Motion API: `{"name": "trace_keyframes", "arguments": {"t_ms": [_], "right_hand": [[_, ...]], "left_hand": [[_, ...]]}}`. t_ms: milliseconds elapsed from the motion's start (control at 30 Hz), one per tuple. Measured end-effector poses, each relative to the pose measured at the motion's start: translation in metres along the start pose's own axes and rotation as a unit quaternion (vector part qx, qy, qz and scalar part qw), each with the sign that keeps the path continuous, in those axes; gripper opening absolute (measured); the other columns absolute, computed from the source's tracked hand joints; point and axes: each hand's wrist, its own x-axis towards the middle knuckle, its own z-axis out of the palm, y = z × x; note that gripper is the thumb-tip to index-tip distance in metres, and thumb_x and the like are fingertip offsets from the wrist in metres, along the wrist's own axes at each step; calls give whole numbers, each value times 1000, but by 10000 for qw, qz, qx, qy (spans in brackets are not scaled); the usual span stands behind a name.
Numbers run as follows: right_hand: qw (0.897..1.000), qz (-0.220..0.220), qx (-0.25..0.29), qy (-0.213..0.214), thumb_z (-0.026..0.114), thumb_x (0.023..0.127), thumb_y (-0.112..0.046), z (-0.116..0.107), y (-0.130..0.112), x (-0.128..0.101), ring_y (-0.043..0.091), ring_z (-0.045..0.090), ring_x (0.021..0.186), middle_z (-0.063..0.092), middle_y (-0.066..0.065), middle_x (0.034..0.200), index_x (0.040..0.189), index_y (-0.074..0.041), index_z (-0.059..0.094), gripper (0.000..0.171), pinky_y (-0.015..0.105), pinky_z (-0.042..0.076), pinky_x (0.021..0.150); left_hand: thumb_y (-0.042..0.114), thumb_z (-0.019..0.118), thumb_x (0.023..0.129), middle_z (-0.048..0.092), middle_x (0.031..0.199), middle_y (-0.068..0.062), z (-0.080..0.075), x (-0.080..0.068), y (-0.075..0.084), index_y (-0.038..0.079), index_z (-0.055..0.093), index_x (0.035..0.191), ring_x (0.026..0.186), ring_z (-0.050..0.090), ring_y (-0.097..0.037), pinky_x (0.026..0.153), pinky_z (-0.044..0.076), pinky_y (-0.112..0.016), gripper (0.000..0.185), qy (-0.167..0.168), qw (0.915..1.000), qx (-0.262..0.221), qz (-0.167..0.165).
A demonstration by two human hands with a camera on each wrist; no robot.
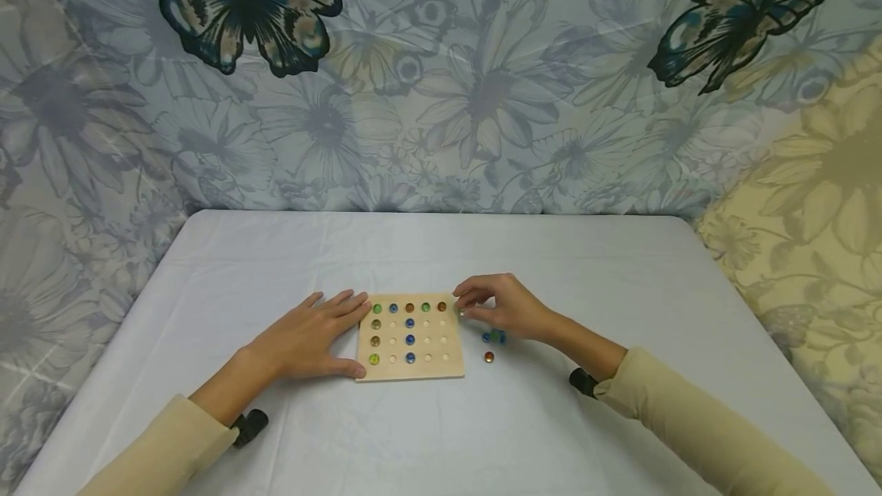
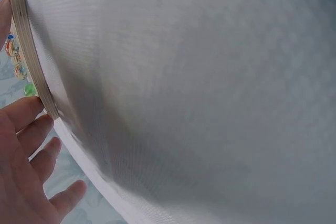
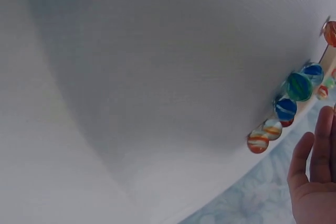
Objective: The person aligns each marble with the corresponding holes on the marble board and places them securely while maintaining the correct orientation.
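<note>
Board [image 1: 436, 349] on table [image 1: 413, 251], loose marbles [image 1: 495, 336] to its right.

Covered in white and rounded at the far corners, a table [image 1: 310, 243]; close behind, a floral backdrop [image 1: 489, 90] in pale blue and grey; printed high on the left, a large dark-edged butterfly [image 1: 241, 2]; printed high on the right, a tilted second butterfly [image 1: 747, 10]. Turns yellow toward the far right, with large flowers [image 1: 847, 167] there.

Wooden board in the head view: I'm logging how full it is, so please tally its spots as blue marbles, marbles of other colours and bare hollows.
Blue marbles: 4
Marbles of other colours: 7
Bare hollows: 9
Total spots on the wooden board: 20
</note>
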Motion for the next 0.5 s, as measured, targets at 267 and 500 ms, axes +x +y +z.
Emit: {"name": "trace_keyframes", "arguments": {"t_ms": [267, 500], "right_hand": [[9998, 111, 76, -163, 74, 88, -1, 11, -6, 9, 10, 69, 94, 75, 2, 103, 113, -2, 69, 26, 32, 56, 84], [9996, 128, -18, -259, 75, 87, -1, 17, -9, 15, 8, 69, 92, 75, 0, 102, 112, -4, 70, 26, 34, 56, 83]], "left_hand": [[82, 53, 79, 33, 160, -6, -2, 0, 1, 12, 37, 155, 147, 29, -30, 116, 23, -61, 105, -46, 10000, -56, -32], [82, 54, 79, 33, 160, -7, -2, 0, 1, 12, 38, 155, 147, 30, -31, 115, 24, -61, 104, -43, 10000, -10, -7]]}}
